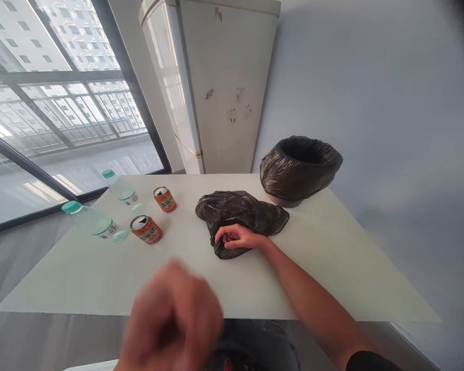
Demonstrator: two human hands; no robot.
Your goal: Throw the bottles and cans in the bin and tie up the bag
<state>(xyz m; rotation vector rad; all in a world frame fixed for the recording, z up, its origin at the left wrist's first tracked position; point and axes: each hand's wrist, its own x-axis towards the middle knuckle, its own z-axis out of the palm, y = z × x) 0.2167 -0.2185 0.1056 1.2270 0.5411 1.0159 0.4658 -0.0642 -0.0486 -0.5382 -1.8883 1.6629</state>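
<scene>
The black bag (247, 211) is spread on the surface (325, 257), touched by the loosely curled right hand (237, 237). The left hand (174, 314) is raised nearer the camera, blurred; whether anything is gripped cannot be told.

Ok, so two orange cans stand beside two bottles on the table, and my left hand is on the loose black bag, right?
Not quite: your right hand is on the loose black bag, while your left hand is off it, nearer the camera, as the head view shows. The two orange cans do stand beside two bottles on the table.
</scene>
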